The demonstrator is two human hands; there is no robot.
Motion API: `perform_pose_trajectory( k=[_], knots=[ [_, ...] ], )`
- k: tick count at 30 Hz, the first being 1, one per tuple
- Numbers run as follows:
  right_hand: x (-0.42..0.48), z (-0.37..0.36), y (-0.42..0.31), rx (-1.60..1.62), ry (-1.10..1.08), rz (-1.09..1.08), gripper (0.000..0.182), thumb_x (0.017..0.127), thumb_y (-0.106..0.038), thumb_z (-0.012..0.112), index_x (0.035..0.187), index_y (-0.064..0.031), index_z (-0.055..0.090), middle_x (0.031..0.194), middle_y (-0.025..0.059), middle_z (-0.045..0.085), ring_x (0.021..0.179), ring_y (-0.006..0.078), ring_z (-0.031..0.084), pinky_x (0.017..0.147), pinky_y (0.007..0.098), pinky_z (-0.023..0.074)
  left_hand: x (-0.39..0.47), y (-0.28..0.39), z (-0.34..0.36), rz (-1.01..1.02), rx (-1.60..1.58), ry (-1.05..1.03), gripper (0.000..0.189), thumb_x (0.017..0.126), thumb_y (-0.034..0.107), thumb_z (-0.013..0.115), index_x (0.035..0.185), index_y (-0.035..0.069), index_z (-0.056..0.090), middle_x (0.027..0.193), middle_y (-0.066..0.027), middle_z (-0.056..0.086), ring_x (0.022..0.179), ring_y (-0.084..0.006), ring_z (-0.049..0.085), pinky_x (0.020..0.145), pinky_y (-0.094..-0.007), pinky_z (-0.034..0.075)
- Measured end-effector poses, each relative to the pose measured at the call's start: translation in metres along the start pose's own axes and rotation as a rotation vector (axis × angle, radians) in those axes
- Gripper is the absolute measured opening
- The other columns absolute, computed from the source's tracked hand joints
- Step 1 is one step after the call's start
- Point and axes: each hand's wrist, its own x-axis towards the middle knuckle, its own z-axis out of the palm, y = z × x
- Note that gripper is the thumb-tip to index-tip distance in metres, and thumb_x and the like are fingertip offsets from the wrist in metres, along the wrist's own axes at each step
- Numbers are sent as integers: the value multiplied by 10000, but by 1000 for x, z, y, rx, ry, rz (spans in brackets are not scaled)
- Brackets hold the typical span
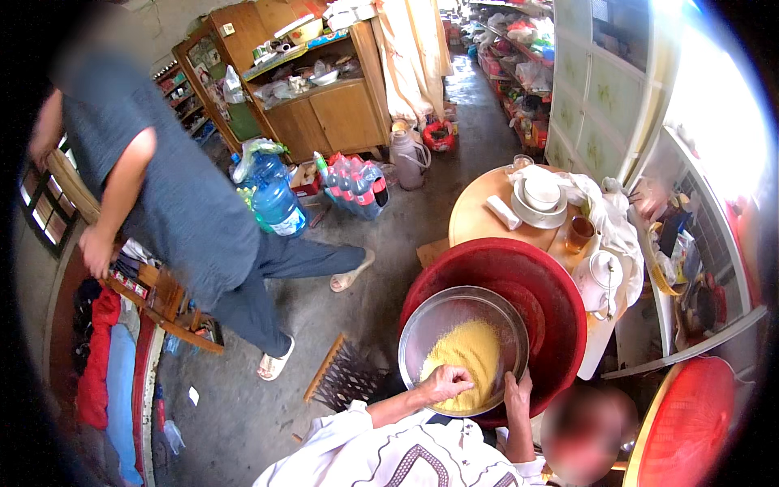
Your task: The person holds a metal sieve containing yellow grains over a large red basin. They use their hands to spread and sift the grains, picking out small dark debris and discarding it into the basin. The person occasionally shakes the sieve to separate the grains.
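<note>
A round metal sieve (pixel 418 310) with a shiny rim is tilted toward me, over the large red plastic tub (pixel 554 286). Yellow grain or coarse meal (pixel 468 347) lies heaped in its lower part. My left hand (pixel 449 385) is just over the near left edge of the heap, fingers curled together; nothing shows between them. On the near right side, my right hand (pixel 517 392) grips the sieve's rim. The sieve hides part of the tub's inside.
Behind the tub, a round wooden table (pixel 475 213) bears bowls (pixel 540 195), a glass of brown drink (pixel 579 233) and a white teapot (pixel 599 274). A woven stool (pixel 347 374) stands left of the sieve. Another person (pixel 176 182) is at the left, near water jugs (pixel 277 204).
</note>
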Motion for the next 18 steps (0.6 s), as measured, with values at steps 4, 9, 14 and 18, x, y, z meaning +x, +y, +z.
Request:
perform_pose_trajectory(
  k=[4,9,14,18],
  knots=[
    [11,-3,33,-34,15,-9,414,776,-120,471,1149,60,471,1058,218,558,989,316,528,899,364,389,-3,10,1,-111,-7,-68,215,858,219,561,773,30,616,609,-2,568,529,-74,520,487,-237,431],
    [12,-5,28,-1,-24,-45,394,841,-178,489,1175,29,474,1070,171,567,971,257,529,878,353,401,7,-4,3,-120,43,-25,237,893,233,515,784,37,590,645,-8,567,567,-78,515,492,-242,420],
    [9,-4,16,-148,17,-44,398,819,-190,475,1149,33,478,967,186,582,884,253,543,824,356,422,-4,9,-4,-117,-76,64,267,886,238,527,695,54,553,562,15,495,486,-35,436,433,-201,370],
    [8,-3,8,-99,50,-28,388,795,-191,491,1112,32,485,859,189,582,777,262,550,759,355,445,1,13,-17,-21,55,132,313,872,200,525,639,-5,561,544,-30,521,486,-74,461,430,-245,375]
  ],
)
